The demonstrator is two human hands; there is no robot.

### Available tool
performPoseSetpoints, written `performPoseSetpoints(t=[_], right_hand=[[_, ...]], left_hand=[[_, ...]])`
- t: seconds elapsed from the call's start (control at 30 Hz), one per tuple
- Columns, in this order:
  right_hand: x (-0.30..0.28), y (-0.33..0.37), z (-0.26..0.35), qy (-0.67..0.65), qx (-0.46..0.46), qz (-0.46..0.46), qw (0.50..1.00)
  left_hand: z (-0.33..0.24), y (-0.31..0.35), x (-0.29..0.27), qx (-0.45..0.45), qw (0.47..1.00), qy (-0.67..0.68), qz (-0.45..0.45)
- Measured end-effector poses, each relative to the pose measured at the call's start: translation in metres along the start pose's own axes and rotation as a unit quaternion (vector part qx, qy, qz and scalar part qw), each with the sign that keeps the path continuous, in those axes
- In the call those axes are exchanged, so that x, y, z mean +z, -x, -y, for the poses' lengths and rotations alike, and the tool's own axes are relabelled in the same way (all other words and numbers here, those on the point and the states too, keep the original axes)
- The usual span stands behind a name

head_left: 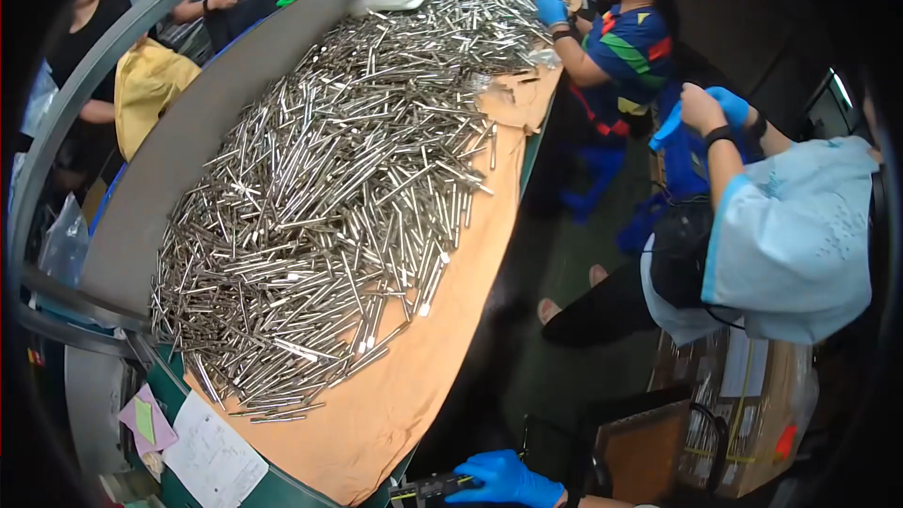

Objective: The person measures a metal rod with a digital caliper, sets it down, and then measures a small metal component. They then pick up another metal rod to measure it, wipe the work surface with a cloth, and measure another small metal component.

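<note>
At the lower edge my right hand (508, 480), in a blue glove, is closed around what looks like a dark caliper (428, 487). The tool points left, beside the near edge of the table. My left hand is out of view. Across the table spreads a large heap of slender silver metal rods (320, 179), lying in all directions. Beneath the heap is a sheet of brown paper (451, 329), bare along its right side and near end. My right hand is apart from the rods.
A grey curved wall (132, 235) bounds the heap's left. A white paper sheet (214, 452) and a pink note (148, 419) lie near left. At right, a co-worker in a light blue coat (790, 235) handles a blue glove; another person's gloved hand (552, 9) is at the far rods.
</note>
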State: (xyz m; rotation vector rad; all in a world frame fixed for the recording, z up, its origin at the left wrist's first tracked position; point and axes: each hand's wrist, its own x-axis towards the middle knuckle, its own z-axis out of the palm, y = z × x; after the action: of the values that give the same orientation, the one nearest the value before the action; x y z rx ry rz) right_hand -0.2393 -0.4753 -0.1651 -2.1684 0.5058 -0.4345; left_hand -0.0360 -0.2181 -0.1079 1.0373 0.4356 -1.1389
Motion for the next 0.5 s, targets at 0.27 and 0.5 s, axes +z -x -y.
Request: performPoseSetpoints(t=[0.27,0.5], right_hand=[[0.005,-0.034,-0.029,-0.012,-0.034,0.025,0.999],[0.024,-0.059,-0.019,-0.017,-0.098,0.032,0.995]], left_hand=[[0.031,-0.011,-0.012,0.038,0.999,0.019,-0.012],[0.051,-0.019,-0.042,0.059,0.996,0.064,-0.016]])
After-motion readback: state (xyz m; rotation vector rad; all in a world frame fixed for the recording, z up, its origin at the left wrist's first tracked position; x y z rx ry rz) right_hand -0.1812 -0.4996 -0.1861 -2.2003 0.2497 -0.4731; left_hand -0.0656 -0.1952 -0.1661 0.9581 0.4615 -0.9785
